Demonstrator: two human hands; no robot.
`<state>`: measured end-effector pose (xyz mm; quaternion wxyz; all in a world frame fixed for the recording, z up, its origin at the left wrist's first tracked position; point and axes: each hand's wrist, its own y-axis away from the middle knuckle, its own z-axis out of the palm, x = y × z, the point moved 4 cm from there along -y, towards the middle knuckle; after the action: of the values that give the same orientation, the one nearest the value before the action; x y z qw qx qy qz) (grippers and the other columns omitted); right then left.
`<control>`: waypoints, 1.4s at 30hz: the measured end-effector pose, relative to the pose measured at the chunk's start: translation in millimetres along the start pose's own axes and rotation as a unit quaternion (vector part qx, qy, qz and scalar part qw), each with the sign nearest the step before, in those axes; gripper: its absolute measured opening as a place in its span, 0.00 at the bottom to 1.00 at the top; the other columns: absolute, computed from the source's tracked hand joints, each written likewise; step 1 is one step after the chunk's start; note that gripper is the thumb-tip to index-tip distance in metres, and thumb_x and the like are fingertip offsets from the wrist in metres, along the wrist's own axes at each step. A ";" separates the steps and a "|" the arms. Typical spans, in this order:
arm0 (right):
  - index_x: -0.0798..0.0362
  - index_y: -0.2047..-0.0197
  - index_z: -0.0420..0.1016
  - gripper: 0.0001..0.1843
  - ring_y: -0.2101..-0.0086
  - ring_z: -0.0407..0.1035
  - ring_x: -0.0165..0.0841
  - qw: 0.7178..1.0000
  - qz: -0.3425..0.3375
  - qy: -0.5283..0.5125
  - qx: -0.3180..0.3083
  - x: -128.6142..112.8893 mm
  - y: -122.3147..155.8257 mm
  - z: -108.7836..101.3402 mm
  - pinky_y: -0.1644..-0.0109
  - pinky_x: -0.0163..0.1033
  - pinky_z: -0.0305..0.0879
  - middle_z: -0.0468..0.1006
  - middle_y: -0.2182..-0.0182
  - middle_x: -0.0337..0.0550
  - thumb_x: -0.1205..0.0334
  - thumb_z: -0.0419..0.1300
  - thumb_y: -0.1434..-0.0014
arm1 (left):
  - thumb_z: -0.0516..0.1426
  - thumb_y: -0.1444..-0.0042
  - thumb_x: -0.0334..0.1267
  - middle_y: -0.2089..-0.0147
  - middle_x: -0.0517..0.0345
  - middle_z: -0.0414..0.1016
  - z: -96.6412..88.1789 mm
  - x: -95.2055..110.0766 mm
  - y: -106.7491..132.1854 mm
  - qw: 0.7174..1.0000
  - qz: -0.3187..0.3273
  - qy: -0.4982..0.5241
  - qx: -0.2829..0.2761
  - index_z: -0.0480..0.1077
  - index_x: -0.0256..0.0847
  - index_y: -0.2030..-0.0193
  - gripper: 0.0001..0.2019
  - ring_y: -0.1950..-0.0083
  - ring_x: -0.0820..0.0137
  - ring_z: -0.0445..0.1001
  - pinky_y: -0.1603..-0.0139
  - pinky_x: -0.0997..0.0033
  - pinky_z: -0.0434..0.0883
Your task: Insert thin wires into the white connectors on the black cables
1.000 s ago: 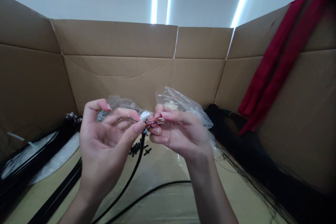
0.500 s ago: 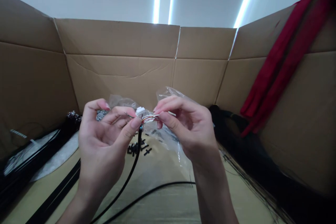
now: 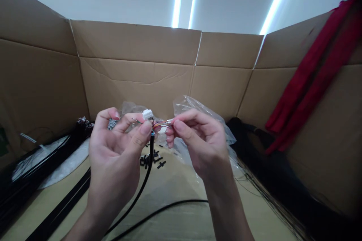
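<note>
My left hand (image 3: pixel 118 150) pinches the end of a black cable (image 3: pixel 144 184) between thumb and forefinger, palm towards me. A small white connector (image 3: pixel 147 114) sticks up just above those fingertips. Thin coloured wires (image 3: pixel 160 124) fan out of the cable end to the right. My right hand (image 3: pixel 198 143) pinches the tips of those wires with thumb and forefinger. The cable hangs down between my wrists and loops across the table.
Crumpled clear plastic bags (image 3: pixel 195 107) lie behind my hands. Several small black parts (image 3: pixel 154 158) are scattered on the table. Black bundles in plastic (image 3: pixel 39 162) lie at the left, black cables (image 3: pixel 263 150) at the right. Cardboard walls (image 3: pixel 135 71) enclose the space; red cloth (image 3: pixel 313 75) hangs at the right.
My right hand's fingers have closed into a tighter pinch on the wire tips. The white connector now stands clearer above my left fingertips. The view has shifted a little.
</note>
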<state>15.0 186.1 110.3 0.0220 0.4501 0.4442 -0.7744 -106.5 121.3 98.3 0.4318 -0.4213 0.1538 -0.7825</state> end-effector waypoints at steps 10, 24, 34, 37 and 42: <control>0.53 0.67 0.78 0.03 0.74 0.74 0.23 0.994 0.027 -0.102 -0.022 -6.6 8.5 14.4 0.70 0.26 0.73 0.80 0.75 0.36 0.66 0.65 0.40 | 0.62 0.46 0.19 0.64 0.66 0.78 13.2 8.7 7.9 0.993 0.065 -0.083 -0.062 0.56 0.46 0.58 0.22 0.64 0.79 0.79 0.61 0.84 0.80; 0.54 0.64 0.79 0.05 0.74 0.74 0.24 0.987 0.053 -0.144 -0.057 0.9 7.3 18.0 0.70 0.27 0.73 0.80 0.75 0.38 0.61 0.66 0.41 | 0.62 0.43 0.26 0.64 0.65 0.80 9.0 14.1 9.0 0.986 0.011 -0.147 -0.076 0.59 0.47 0.55 0.18 0.65 0.77 0.82 0.67 0.89 0.78; 0.55 0.61 0.76 0.14 0.67 0.70 0.27 0.889 -0.307 0.339 0.035 -21.1 17.8 16.2 0.64 0.35 0.69 0.77 0.68 0.37 0.80 0.64 0.50 | 0.62 0.43 0.24 0.65 0.68 0.78 5.7 14.3 8.2 0.989 0.021 -0.136 -0.058 0.58 0.46 0.55 0.18 0.63 0.83 0.80 0.59 0.93 0.76; 0.56 0.63 0.77 0.13 0.67 0.71 0.28 0.866 -0.341 0.363 0.042 -23.8 18.1 16.6 0.63 0.37 0.69 0.78 0.68 0.40 0.80 0.62 0.50 | 0.61 0.43 0.24 0.65 0.68 0.78 7.6 15.3 9.3 0.986 0.033 -0.156 -0.047 0.58 0.46 0.56 0.18 0.62 0.83 0.79 0.60 0.92 0.76; 0.55 0.63 0.77 0.11 0.67 0.73 0.29 0.787 -0.407 0.459 0.066 -27.1 21.0 19.8 0.63 0.36 0.71 0.79 0.68 0.42 0.77 0.59 0.48 | 0.61 0.42 0.24 0.65 0.67 0.77 6.5 12.6 8.2 0.988 0.025 -0.145 -0.053 0.57 0.45 0.56 0.17 0.63 0.82 0.79 0.61 0.91 0.76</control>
<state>26.8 149.4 119.7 -0.5313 0.5305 0.4918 -0.4409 -100.2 107.1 103.9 0.4463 -0.5485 0.1413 -0.6928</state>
